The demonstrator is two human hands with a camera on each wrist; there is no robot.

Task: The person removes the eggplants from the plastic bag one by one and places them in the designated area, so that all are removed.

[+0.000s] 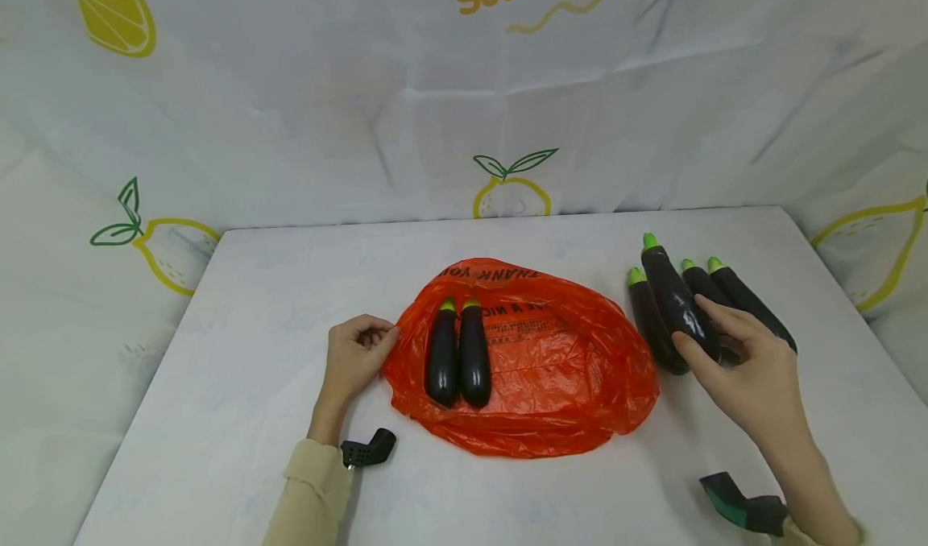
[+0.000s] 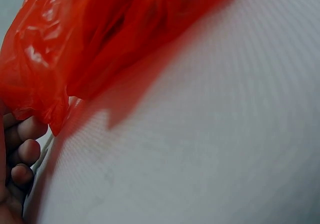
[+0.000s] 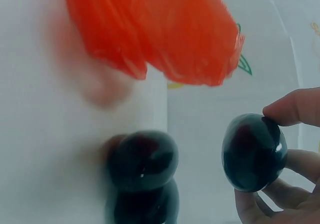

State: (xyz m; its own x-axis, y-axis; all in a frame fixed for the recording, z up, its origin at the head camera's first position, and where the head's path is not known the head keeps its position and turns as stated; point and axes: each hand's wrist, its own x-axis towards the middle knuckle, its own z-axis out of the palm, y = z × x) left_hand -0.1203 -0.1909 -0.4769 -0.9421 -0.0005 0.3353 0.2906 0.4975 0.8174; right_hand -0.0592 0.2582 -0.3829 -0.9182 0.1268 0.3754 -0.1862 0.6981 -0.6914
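Observation:
A red plastic bag (image 1: 558, 385) lies spread on the table with its mouth wide. Two dark eggplants, a left one (image 1: 441, 361) and a right one (image 1: 474, 357), rest side by side in its left part, green tips away from me. My left hand (image 1: 355, 357) pinches the bag's left rim; in the left wrist view its fingers (image 2: 27, 151) are curled beside the red plastic (image 2: 35, 59). With thumb and fingers, my right hand (image 1: 754, 369) grips another eggplant (image 1: 674, 292) near its rounded end. The right wrist view shows this eggplant (image 3: 252, 154) apart from the others.
More eggplants lie on the table at the right: one (image 1: 648, 320) beside the bag, another (image 1: 757, 304) farther right, one (image 1: 702, 279) partly hidden between. The white table (image 1: 254, 353) meets a hanging white cloth (image 1: 326, 127) with lemon prints behind.

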